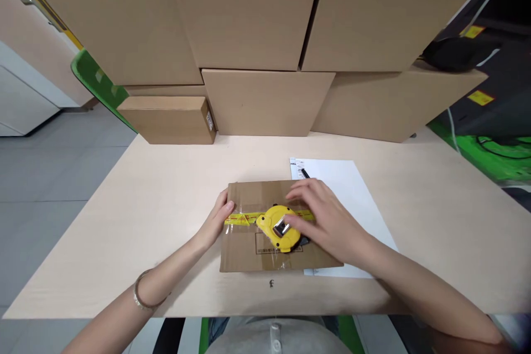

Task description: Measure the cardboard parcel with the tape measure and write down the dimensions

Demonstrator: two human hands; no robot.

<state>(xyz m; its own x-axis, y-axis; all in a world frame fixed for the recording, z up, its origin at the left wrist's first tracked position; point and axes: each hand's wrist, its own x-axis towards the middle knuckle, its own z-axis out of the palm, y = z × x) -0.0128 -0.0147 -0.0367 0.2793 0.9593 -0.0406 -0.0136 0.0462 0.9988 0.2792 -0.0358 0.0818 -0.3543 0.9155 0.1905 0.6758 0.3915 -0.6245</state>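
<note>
From the head view, it all centred on the yellow tape measure [274, 221], sitting near the middle of a flat cardboard box [240, 251] on the table [166, 215]. There was the left hand [216, 220], curled at the box's left edge, thumb over the top, steadying it! And the right hand [326, 215], half open, fingers spread above the box, thumb at the case's silver clip; whether it had a real hold, I couldn't tell. A yellow strip [243, 219] ran out leftward, and blade or printed packing tape was hard to call.

Here was the danger: with so loose a right hand, a knock could have skidded the case across that glossy film. If the strip was blade, a slack left thumb could have let its end go. And underneath, trouble too: the box overlapped a white paper sheet [348, 193], so any shove could have dragged it and rolled the black pen [305, 173].
</note>
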